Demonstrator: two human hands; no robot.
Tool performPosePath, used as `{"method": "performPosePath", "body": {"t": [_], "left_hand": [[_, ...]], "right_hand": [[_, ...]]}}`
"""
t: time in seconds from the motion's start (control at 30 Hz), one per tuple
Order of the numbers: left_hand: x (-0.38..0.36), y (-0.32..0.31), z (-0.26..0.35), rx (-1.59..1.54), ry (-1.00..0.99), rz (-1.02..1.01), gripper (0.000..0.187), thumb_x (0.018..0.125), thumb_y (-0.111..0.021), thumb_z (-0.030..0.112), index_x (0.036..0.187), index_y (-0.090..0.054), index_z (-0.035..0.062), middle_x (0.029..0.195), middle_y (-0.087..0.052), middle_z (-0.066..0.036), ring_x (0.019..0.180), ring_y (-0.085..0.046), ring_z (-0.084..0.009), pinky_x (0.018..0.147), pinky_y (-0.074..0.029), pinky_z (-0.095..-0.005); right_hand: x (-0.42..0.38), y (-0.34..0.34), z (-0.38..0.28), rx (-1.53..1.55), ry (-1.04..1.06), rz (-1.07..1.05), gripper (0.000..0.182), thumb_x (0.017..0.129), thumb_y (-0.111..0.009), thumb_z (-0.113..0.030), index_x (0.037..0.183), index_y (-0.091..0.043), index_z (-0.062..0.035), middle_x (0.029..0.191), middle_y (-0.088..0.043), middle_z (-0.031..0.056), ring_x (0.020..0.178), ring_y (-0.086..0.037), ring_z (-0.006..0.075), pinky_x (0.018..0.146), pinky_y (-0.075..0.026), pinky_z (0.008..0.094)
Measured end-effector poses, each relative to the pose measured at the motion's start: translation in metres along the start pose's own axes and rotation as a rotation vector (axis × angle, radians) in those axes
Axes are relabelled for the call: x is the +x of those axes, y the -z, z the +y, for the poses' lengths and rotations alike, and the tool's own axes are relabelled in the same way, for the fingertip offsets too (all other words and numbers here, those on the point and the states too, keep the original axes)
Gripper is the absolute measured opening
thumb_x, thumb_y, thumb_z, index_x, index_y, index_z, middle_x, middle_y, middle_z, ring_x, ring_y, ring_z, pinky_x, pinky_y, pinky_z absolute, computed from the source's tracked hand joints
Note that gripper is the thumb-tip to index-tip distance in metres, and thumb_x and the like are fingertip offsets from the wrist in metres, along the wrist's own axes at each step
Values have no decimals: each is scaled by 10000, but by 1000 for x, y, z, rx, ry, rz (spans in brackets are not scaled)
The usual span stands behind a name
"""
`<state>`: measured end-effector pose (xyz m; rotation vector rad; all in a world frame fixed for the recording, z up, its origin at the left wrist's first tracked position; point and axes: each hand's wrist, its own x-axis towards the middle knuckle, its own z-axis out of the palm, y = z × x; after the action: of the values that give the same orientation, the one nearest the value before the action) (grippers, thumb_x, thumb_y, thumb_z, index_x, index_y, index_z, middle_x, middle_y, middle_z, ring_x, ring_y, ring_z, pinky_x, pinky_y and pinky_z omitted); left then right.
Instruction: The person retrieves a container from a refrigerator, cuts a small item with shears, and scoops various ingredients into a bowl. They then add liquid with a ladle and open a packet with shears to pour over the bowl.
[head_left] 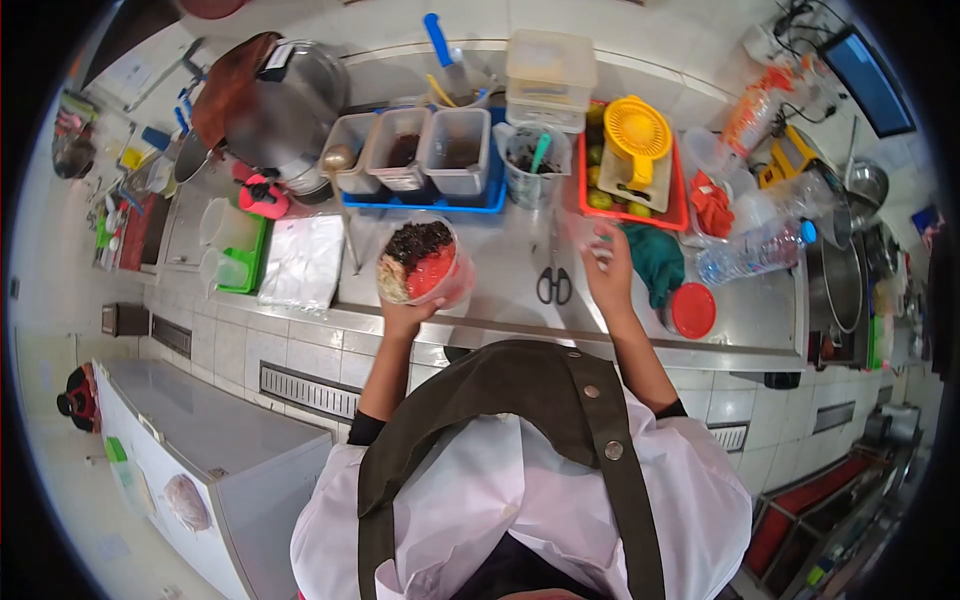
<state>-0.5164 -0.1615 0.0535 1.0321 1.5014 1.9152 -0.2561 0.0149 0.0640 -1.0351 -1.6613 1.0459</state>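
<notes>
My left hand (405, 314) is wrapped round a clear plastic tub (455, 285) from its lower side. In the tub lie dark, nearly black bits, red chunks and pale shreds, in separate patches. My right hand (607, 262) is raised in front of the red-orange basket (587, 208), its fingers bent. Something see-through and faintly pink shows at those fingertips, too faint to name. Black-handled scissors (554, 287) lie on the steel counter between my hands. Just right of my right hand are a dark green cloth (655, 262) and a red-lidded jar (691, 311).
Behind the tub, a blue tray (480, 205) bears three clear bins, one with a ladle (341, 160). Beside it stands a jug (527, 180) with a green-handled utensil. A yellow juicer (638, 130) sits over green fruit; plastic bags (302, 255) lie left, a water bottle (750, 257) right.
</notes>
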Motion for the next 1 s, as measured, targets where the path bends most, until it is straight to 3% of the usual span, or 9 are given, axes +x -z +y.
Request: {"method": "performPosePath", "body": {"t": [0.1,0.23,0.4,0.5,0.53,0.63,0.77,0.87,1.0], "left_hand": [[-21,-44,-41,-38,108,86,951,458,-837,161,1255,-347,-9,1197,-485,-126,1119,-484,-243,994,-383,-372],[-29,-78,-89,127,-12,145,981,474,-830,146,1271,-282,-21,1227,-441,-152,1122,-472,-252,983,-379,-366],[-29,-91,-129,191,27,213,1046,446,-839,138,1290,-243,-23,1193,-432,-151,1124,-463,-261,983,-370,-358],[-26,-85,-138,106,78,91,1126,428,-832,90,1332,-164,16,1261,-397,-171,1145,-456,-285,1004,-357,-379],[-27,-81,-132,242,65,61,1121,430,-829,86,1332,-166,19,1275,-389,-178,1150,-456,-294,1006,-355,-386],[-30,-61,-89,532,62,-3,1084,450,-822,77,1334,-196,40,1310,-381,-183,1176,-444,-307,1000,-355,-416],[-25,-33,-45,581,322,-76,850,555,-787,70,1300,-377,82,1287,-464,-125,1207,-440,-278,945,-392,-468],[47,-57,48,517,-48,-78,496,654,-710,23,1123,-548,28,1160,-571,-133,1102,-527,-254,935,-400,-366],[170,-108,104,607,-520,-296,522,653,-702,67,1149,-545,35,1163,-558,-156,1108,-513,-322,941,-393,-390]], "right_hand": [[-34,61,27,-118,-141,42,382,762,-651,-60,1116,-507,-60,1042,-524,74,778,-545,149,596,-446,254],[-53,104,32,-170,-165,53,385,751,-647,-35,1108,-507,-57,1010,-521,75,731,-538,148,568,-442,255],[-34,101,20,-219,-27,-43,404,717,-649,-10,1097,-518,-47,1006,-534,101,738,-538,166,661,-446,287],[10,75,-11,-259,252,-162,417,711,-651,-22,1104,-512,-39,1021,-534,121,766,-534,204,695,-450,300],[26,68,-25,-285,209,-223,441,689,-621,3,1113,-504,-30,1062,-522,143,882,-543,280,781,-450,341],[100,41,-38,-459,551,-226,484,659,-587,36,1129,-499,-33,1153,-500,151,1041,-501,330,888,-415,388],[218,2,-62,-798,650,-204,570,644,-572,59,1195,-487,-58,1307,-433,121,1220,-376,320,986,-336,423],[284,-18,-60,-1114,662,-407,542,667,-585,43,1194,-519,-66,1257,-494,125,1187,-438,306,960,-379,397],[317,-22,-95,-1055,358,-664,539,612,-584,89,1127,-596,-71,1145,-577,155,1099,-525,300,927,-425,348]]}}
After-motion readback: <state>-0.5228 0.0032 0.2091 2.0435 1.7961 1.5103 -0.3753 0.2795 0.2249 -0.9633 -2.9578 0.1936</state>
